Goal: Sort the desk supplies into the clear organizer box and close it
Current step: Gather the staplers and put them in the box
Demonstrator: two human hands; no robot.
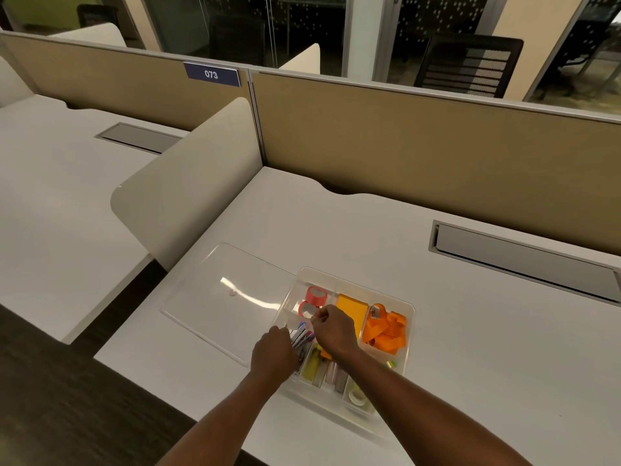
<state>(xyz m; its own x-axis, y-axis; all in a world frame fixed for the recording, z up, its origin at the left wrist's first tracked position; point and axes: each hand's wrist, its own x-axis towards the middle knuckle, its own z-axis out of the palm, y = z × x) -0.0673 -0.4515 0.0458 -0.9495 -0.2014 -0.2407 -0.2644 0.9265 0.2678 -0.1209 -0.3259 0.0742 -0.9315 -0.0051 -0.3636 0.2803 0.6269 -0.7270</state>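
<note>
Open-plan office, seen from one workstation: a pale desk [336, 230] is enclosed by a tan fabric partition panel [420, 146] at the back and a rounded side divider [188, 183], with a neighbouring desk [50, 196] of the same pattern beyond it. A blue number plate [211, 74] reading 073 marks the partition, and a grey cable-access cover [524, 253] is set into the desk. Behind stand a glass wall [235, 28] and a mesh-backed office chair [470, 65]; a clear organizer box [411, 317] of stationery sits on the desk.
</note>
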